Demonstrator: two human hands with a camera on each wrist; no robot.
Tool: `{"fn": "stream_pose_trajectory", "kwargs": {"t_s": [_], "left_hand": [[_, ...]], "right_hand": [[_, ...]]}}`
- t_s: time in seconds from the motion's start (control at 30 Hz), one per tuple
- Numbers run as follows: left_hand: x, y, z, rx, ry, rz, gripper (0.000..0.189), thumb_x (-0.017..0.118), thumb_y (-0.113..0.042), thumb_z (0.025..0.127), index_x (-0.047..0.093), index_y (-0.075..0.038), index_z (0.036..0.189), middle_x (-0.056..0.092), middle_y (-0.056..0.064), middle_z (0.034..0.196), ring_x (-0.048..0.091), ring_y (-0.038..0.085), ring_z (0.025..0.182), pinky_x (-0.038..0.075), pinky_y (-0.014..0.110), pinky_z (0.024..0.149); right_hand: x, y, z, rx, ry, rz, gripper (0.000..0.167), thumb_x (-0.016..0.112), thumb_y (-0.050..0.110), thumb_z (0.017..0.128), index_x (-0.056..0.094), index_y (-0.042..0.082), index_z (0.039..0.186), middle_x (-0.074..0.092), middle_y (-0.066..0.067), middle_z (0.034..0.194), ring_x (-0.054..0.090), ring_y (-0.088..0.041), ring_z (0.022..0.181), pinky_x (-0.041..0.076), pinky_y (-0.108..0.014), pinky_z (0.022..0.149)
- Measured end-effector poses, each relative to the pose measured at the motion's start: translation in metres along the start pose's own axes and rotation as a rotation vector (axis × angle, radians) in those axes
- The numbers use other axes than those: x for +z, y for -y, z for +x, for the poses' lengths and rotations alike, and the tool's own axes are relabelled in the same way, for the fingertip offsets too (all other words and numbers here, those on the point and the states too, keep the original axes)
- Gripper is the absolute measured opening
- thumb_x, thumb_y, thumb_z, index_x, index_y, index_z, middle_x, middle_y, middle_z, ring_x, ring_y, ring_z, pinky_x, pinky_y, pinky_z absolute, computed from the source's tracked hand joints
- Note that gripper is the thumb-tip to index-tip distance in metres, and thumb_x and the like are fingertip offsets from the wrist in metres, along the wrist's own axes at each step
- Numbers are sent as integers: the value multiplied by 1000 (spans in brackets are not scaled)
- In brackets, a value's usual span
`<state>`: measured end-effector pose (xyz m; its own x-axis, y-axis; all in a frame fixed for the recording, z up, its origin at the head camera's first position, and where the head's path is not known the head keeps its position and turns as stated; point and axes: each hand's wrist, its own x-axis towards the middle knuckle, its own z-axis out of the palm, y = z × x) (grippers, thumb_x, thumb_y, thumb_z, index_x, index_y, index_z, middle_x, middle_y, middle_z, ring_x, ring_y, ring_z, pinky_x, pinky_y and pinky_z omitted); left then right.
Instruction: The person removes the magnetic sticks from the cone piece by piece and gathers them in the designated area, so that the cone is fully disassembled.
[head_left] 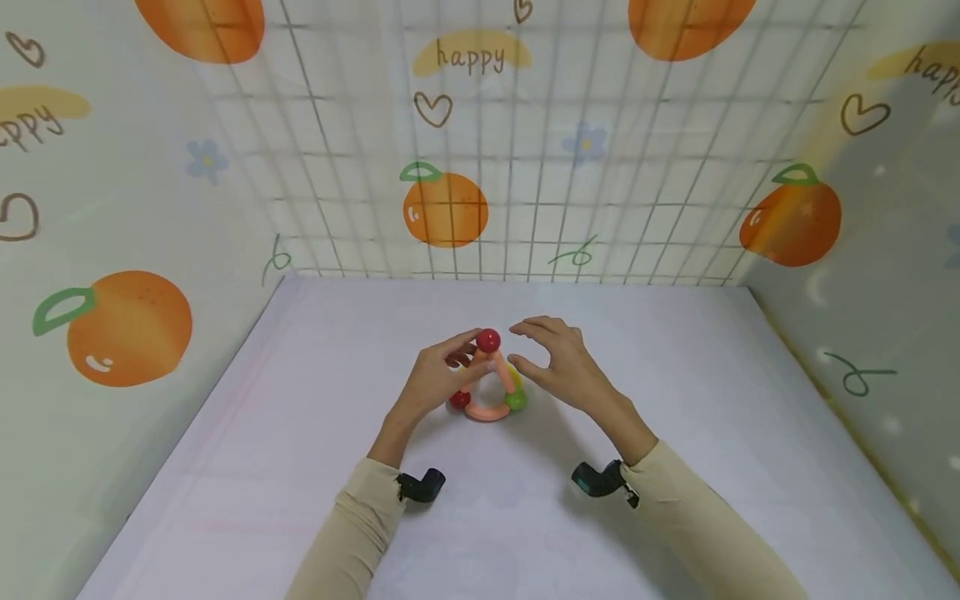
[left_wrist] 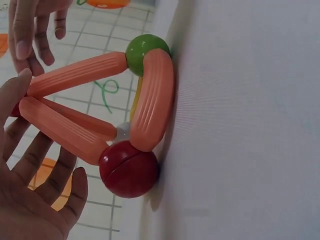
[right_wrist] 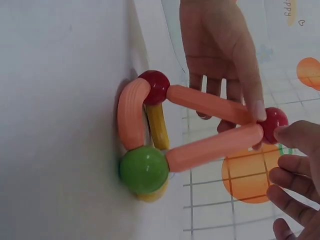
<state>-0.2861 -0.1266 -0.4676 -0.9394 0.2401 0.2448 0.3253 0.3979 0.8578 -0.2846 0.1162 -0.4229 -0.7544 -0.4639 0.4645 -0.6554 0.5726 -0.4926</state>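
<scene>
A pyramid-shaped frame of toy building rods and balls stands on the table. Its orange rods (head_left: 487, 412) rise to a red top ball (head_left: 488, 340). At the base are another red ball (left_wrist: 129, 169), a green ball (right_wrist: 144, 169) and a whitish ball (left_wrist: 123, 131), with a yellow rod (right_wrist: 158, 126) behind. My left hand (head_left: 442, 371) pinches the frame just below the top ball, thumb in front and fingers behind. On the other side, my right hand (head_left: 558, 358) hangs beside the top ball, fingers loosely bent and nothing held, with a small gap in the head view.
The white tabletop (head_left: 300, 467) runs back to a wire grid (head_left: 360, 200) behind a printed sheet with oranges. Similar printed sheets (head_left: 127, 208) stand at the left and right sides. A black wrist camera (head_left: 422, 485) sits on the left sleeve, another (head_left: 597, 479) on the right.
</scene>
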Motion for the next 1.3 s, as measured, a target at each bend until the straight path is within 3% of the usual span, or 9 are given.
{"fn": "stream_pose_trajectory", "kwargs": {"t_s": [0.23, 0.4, 0.5, 0.7, 1.0, 1.17, 1.3], "left_hand": [[5, 5, 3, 0, -28, -40, 53, 77, -50, 85, 66, -32, 134, 69, -12, 109, 62, 18, 91, 53, 38, 80], [9, 7, 5, 30, -61, -77, 45, 77, -40, 88, 69, -26, 130, 71, -10, 106, 64, 16, 91, 52, 38, 80], [10, 8, 7, 65, -92, -78, 41, 77, -32, 90, 71, -18, 128, 71, -6, 101, 63, 15, 90, 53, 35, 79], [13, 8, 8, 111, -140, -72, 41, 79, -24, 88, 71, -10, 126, 71, -1, 94, 61, 16, 89, 54, 32, 79], [16, 10, 6, 106, -144, -73, 43, 79, -24, 89, 69, -11, 129, 70, -2, 95, 60, 16, 92, 54, 38, 81], [17, 11, 6, 113, -142, -78, 44, 79, -27, 89, 69, -11, 129, 70, -2, 97, 60, 17, 94, 53, 38, 83], [17, 13, 6, 122, -151, -62, 44, 79, -25, 88, 69, -12, 129, 72, -2, 106, 61, 16, 98, 52, 38, 82]], "right_hand": [[5, 6, 15, -59, 22, 14, 40, 79, 21, 88, 67, 7, 125, 64, -4, 123, 58, -22, 103, 43, -42, 90], [8, 15, 26, -84, 49, 59, 38, 80, 16, 87, 68, 3, 120, 64, -6, 116, 60, -20, 91, 51, -29, 73], [10, 19, 31, -87, 65, 66, 38, 80, 17, 87, 68, 0, 120, 63, -6, 114, 60, -17, 87, 52, -28, 69], [13, 19, 33, -106, 57, 69, 38, 81, 13, 85, 69, -1, 118, 63, -9, 114, 61, -15, 88, 54, -25, 75], [19, 13, 25, -109, -17, 136, 38, 80, 11, 86, 68, -2, 120, 64, -8, 116, 62, -15, 91, 54, -28, 76], [19, 12, 24, -75, -32, 145, 35, 80, 13, 87, 69, 0, 118, 65, -6, 112, 61, -15, 90, 53, -30, 77], [19, 12, 23, 1, -31, 165, 35, 78, 16, 89, 69, 1, 120, 66, -6, 112, 62, -15, 89, 55, -33, 78]]}}
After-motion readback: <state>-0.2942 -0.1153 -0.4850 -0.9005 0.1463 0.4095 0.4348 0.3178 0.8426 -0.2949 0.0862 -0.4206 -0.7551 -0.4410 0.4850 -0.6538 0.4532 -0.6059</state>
